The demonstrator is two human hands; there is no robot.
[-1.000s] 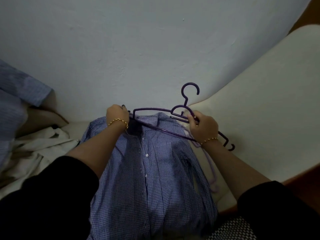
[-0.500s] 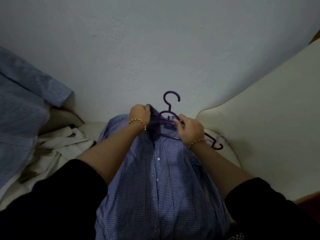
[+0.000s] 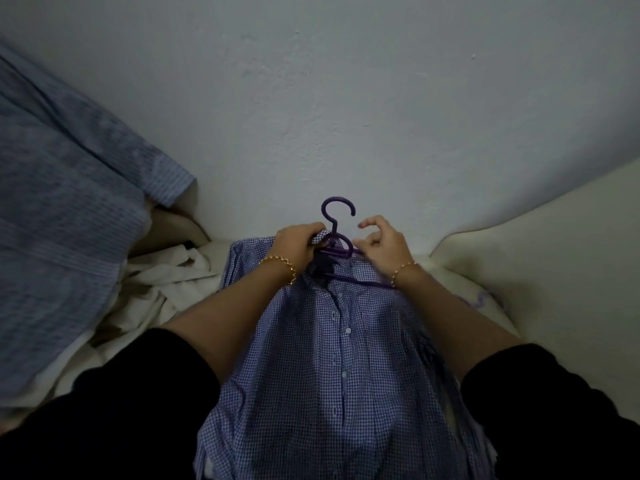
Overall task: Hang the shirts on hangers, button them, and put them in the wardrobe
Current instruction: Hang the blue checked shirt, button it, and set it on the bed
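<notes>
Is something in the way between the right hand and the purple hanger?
No, nothing visible. The right hand is right beside the purple hanger, above the checked shirt. The left hand grips the collar on the hanger's other side.

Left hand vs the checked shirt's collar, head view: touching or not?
Touching. The head view shows the left hand with its fingers curled round the collar edge of the checked shirt, with no gap between them.
</notes>
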